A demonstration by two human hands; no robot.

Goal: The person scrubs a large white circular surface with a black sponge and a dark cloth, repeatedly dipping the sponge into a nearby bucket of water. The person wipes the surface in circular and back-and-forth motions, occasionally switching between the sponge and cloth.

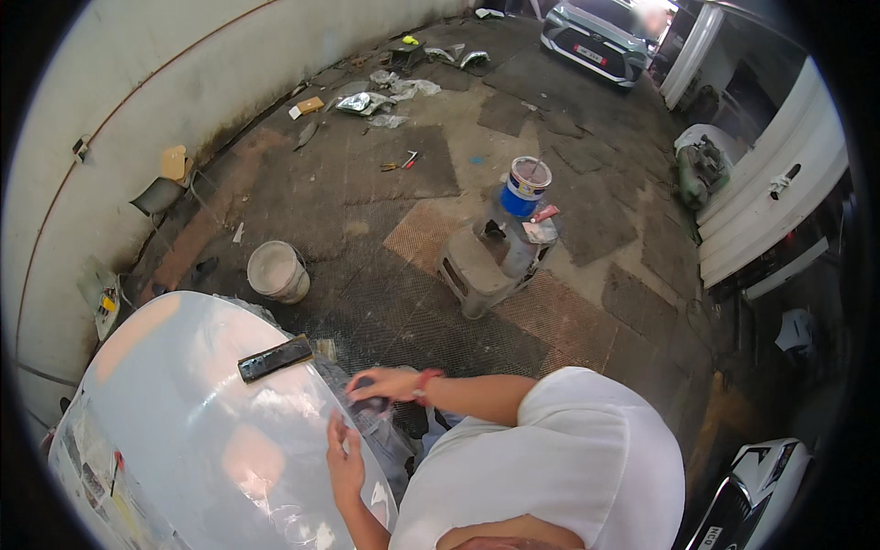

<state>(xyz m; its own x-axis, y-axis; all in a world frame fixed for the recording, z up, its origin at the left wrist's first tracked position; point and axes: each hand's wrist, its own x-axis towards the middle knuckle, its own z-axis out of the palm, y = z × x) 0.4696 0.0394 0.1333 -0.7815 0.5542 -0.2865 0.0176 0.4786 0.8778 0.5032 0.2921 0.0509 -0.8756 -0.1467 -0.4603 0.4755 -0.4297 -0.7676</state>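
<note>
A large, curved pale vehicle panel [197, 394] with peach-coloured patches fills the lower left. A long dark sanding block [275, 358] lies on it near its right edge. My left hand [345, 458] is at the panel's right edge, fingers stretched and holding nothing. Just beyond that edge, my right hand [390, 383], with a red band at the wrist, has its fingers curled around a dark object [369, 403]. The hand partly hides this object, so its kind is unclear. Crumpled clear plastic sheeting [390, 449] hangs along the panel's edge below my hands.
A worn grey stool [472, 270] bears a blue-and-white paint bucket [525, 188] and a red tube [544, 214]. A whitish bucket [279, 272] stands past the panel. Hand tools [401, 163] and plastic scraps [403, 87] lie on the matted floor. A car [600, 41] is parked far back.
</note>
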